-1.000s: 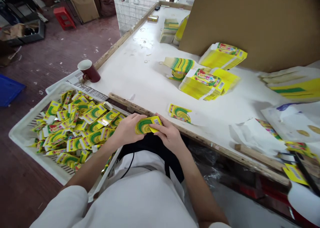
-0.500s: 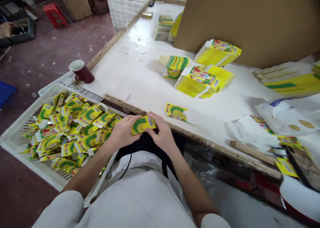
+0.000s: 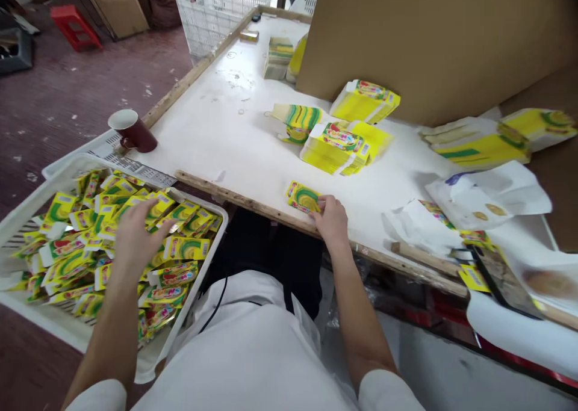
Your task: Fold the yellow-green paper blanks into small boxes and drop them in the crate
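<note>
The boxes (image 3: 186, 248) look smooth card, the crate (image 3: 45, 324) matt plastic, the table edging (image 3: 253, 206) rough wood.

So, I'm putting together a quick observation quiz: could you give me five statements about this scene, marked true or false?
1. The right hand is at a carton on the white table. True.
2. The mug is dark red outside. True.
3. The left hand is over the mug. False: it is over the crate of yellow-green boxes.
4. The stool is blue. False: it is red.
5. A brown board rises behind bundled cartons. True.
</note>
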Demonstrator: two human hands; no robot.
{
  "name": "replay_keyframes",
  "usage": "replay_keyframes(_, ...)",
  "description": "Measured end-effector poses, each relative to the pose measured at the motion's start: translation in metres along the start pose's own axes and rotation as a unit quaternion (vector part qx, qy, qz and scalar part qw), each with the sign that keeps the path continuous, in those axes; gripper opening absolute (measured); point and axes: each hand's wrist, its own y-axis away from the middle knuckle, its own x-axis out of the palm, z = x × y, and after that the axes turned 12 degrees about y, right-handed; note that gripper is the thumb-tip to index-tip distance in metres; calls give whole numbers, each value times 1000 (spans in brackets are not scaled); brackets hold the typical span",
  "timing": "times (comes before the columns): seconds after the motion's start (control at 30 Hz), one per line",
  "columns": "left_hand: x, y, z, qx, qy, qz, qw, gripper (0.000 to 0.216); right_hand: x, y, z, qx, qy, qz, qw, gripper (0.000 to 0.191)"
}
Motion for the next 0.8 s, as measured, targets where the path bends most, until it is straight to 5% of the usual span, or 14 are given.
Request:
replay_keyframes(0.17, 63, 3, -65, 44, 293, 116, 948, 50, -10, 14, 25, 1, -133, -54, 990, 41)
replay_keyframes(0.23, 90, 6, -90, 17, 458, 173, 872, 69, -12, 28, 46, -19, -280, -61, 958, 48)
replay_keyframes(0.3, 112, 8, -114, -24, 610, 193, 768, 77, -11, 48, 72, -59, -380, 6, 923, 51)
replay_keyframes(0.4, 126, 5, -141, -121, 744, 109, 648, 56, -6, 81, 107, -112, -447, 131, 878, 45)
replay_keyframes(0.47, 123, 0, -150, -168, 778, 44, 604, 46, -2, 97, 122, -135, -465, 156, 861, 44)
replay_keyframes(0.53, 117, -5, -152, -178, 787, 0, 591, 44, 0, 106, 129, -162, -460, 181, 854, 49)
replay_keyframes(0.67, 115, -6, -142, -171, 763, -39, 623, 50, 6, 103, 129, -167, -417, 194, 872, 48)
replay_keyframes(0.8, 126, 7, -129, -147, 737, 6, 660, 60, 11, 88, 117, -91, -442, 135, 882, 28)
